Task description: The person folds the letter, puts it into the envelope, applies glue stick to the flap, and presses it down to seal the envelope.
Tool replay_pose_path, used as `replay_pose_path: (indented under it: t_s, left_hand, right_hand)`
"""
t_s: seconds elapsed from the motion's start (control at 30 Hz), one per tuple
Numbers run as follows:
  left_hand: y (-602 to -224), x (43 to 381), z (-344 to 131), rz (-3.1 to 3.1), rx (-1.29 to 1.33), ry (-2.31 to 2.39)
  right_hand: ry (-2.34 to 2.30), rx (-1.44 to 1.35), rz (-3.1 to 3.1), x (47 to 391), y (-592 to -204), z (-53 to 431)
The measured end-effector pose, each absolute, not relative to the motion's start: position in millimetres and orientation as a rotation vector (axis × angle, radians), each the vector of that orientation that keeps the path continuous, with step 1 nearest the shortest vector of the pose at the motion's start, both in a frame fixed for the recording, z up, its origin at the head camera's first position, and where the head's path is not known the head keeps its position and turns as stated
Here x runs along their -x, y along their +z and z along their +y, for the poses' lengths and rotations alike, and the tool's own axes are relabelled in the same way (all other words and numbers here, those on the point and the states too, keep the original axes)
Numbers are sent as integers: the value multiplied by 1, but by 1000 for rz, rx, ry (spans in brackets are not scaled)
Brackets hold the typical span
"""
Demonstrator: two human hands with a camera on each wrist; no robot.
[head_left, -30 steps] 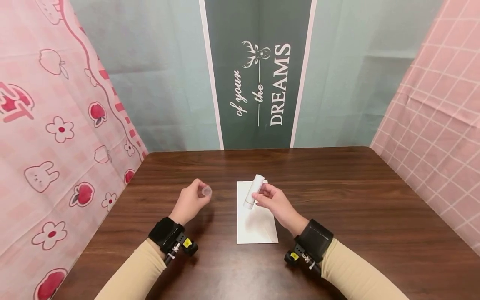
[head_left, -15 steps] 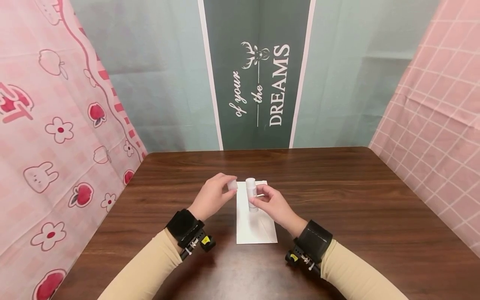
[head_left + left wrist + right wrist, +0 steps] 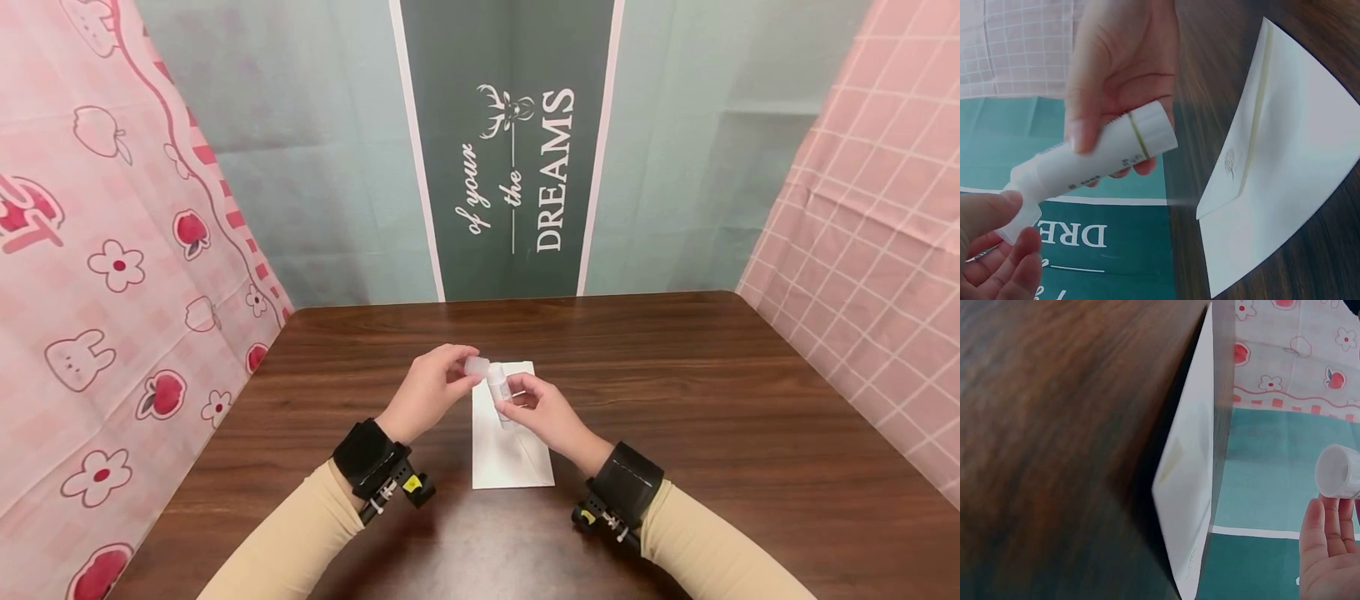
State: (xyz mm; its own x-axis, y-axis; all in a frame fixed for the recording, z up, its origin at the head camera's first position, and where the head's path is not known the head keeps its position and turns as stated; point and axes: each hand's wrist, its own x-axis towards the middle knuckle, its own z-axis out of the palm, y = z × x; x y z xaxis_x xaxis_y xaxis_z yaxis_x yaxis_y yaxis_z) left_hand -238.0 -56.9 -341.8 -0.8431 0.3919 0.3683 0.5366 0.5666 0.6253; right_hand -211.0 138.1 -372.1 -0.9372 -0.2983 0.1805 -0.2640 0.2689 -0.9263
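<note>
My right hand point(image 3: 551, 412) grips a white glue stick point(image 3: 1097, 156) between thumb and fingers, held above the envelope with its top tilted left. In the head view my left hand point(image 3: 427, 387) pinches a small translucent cap point(image 3: 476, 366) right at the top end of the glue stick. The left wrist view shows the cap overlapping that end, partly behind the left thumb. A white envelope point(image 3: 510, 462) lies on the table beneath, its flap edge bearing a tan strip and a small tree print. In the right wrist view the round base point(image 3: 1333, 472) of the glue stick shows above the fingers.
The brown wooden table point(image 3: 675, 375) stretches out on both sides of the envelope. A green cloth with white lettering point(image 3: 525, 150) hangs behind its far edge. Pink patterned cloth point(image 3: 112, 333) hangs at the left, pink checked cloth point(image 3: 885, 208) at the right.
My left hand has moved right with the cap, from beside the envelope to the glue stick's top. The glue stick has turned from leaning right to leaning left.
</note>
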Motion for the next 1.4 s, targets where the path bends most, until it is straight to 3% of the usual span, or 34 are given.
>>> replay_pose_path:
  t_s: [0.37,0.83,1.13,1.4]
  left_hand:
    - [-343,237,-54,-2582,860,-1145]
    - [-347,236,-52,-2659,897,-1119]
    - [-349,234,-50,-2683,923,-1106]
    - [-349,236,-53,-2658,1015,-1008]
  right_hand:
    - [-1776,659,2484,231,-408,145]
    - [-1720,696,2563,230,-409,146]
    - [-1715,728,2602,217,-389,142]
    - [-1708,864,2646,228,-408,142]
